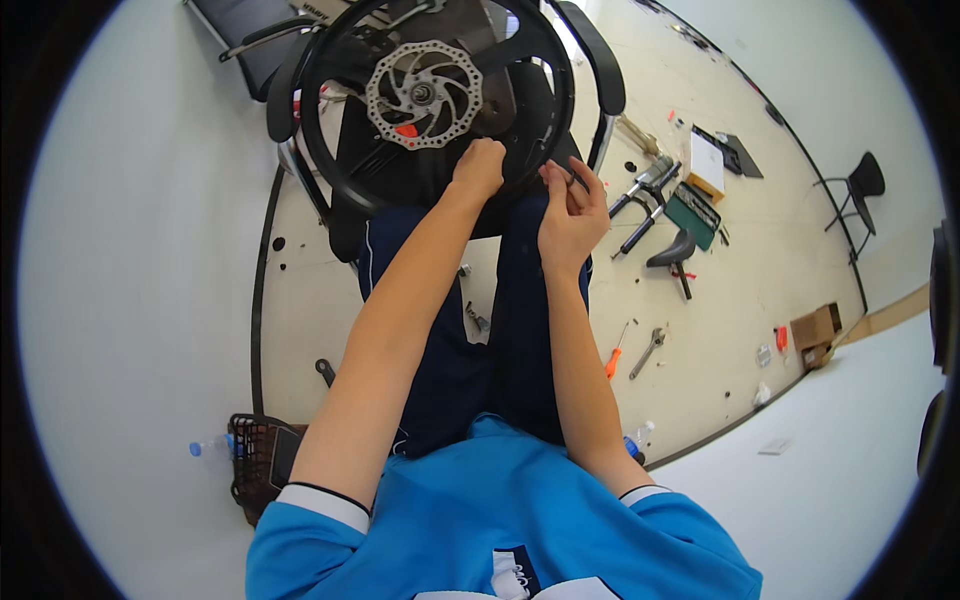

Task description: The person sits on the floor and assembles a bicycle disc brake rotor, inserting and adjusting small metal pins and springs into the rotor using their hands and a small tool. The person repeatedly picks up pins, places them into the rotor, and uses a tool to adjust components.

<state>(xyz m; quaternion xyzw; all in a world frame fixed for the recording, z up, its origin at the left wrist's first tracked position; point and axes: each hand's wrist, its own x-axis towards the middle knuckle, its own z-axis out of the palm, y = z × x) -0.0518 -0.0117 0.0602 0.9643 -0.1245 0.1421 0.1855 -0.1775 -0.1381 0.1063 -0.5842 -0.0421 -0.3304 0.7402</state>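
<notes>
The black wheel [566,92] rested on the black chair [346,238], brake side up, its far edge cut off by the view. A silver brake disc [406,95], ringed with small holes and cut by curved openings, sat around the axle end [423,93]. A small dark piece [571,180], its kind unclear, was between the right hand's [572,225] fingertips.

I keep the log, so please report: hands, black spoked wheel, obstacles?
Left hand closed, contents hidden. Right hand pinching small dark piece. Black spoked wheel, silver perforated disc attached; black armrests on both sides.
</notes>
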